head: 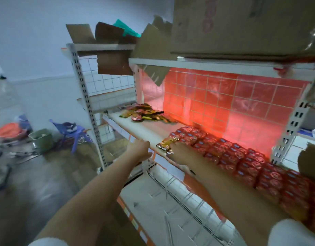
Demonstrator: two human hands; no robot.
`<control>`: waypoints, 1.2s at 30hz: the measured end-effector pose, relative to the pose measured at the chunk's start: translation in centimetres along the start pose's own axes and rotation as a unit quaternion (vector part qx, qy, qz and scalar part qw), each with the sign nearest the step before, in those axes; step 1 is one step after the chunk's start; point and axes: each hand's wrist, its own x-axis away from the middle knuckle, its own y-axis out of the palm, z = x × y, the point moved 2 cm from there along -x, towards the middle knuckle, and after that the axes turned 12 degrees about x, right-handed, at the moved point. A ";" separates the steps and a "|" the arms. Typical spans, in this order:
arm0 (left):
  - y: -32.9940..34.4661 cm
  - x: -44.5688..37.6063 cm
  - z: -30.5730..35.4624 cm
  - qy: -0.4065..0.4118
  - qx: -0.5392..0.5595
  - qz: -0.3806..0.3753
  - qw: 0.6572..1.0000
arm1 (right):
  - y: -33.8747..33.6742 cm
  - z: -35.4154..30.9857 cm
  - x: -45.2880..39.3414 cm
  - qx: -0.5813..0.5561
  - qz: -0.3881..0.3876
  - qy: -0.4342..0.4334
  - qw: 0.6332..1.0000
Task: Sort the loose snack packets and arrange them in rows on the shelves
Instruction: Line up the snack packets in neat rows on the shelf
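Observation:
A white shelf board [144, 129] runs from the left back to the right front. On its far left end lies a loose heap of red and gold snack packets [147, 113]. Red packets stand in tight rows [242, 160] along the right part of the shelf. My right hand [181, 153] holds a gold and red packet [168, 143] at the left end of those rows. My left hand [140, 150] hovers at the shelf's front edge, left of the packet, fingers apart and holding nothing.
Cardboard boxes [242, 27] sit on the top shelf [206, 65] overhead, with a torn flap [156, 75] hanging down. A lower wire shelf [179, 196] juts out below my arms. A blue plastic stool [71, 134], a green bucket [42, 139] and clutter stand on the floor at left.

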 end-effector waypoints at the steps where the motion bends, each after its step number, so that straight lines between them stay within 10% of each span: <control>1: 0.3 -0.6 -1.2 0.001 0.003 0.004 1.000 | -0.1 -0.4 -1.5 -0.002 -0.004 -0.004 1.000; 19: -6.6 -26.4 -13.7 0.054 0.019 0.073 0.996 | -4.4 4.1 -30.2 -0.051 -0.012 0.116 0.992; 36: -0.9 -45.6 -19.1 0.094 0.165 -0.034 0.981 | 3.9 5.2 -36.4 -0.196 0.004 0.387 0.901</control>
